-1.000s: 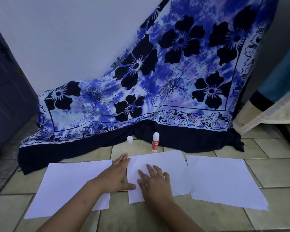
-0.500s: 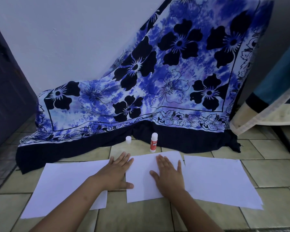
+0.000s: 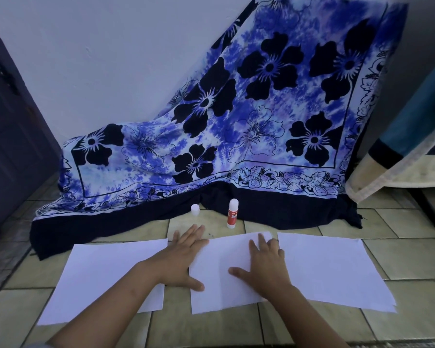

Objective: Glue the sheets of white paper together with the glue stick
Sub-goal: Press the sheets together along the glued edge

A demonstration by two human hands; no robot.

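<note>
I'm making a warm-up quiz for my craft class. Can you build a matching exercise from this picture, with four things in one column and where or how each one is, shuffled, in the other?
Things
1. glue stick
2. middle sheet
3. left sheet
4. floral cloth

States
A. draped against the wall
B. pressed flat by the right hand
C. upright on the floor tiles, red label
D. partly covered by the left forearm

Pairs: 1-C, 2-B, 3-D, 4-A
</note>
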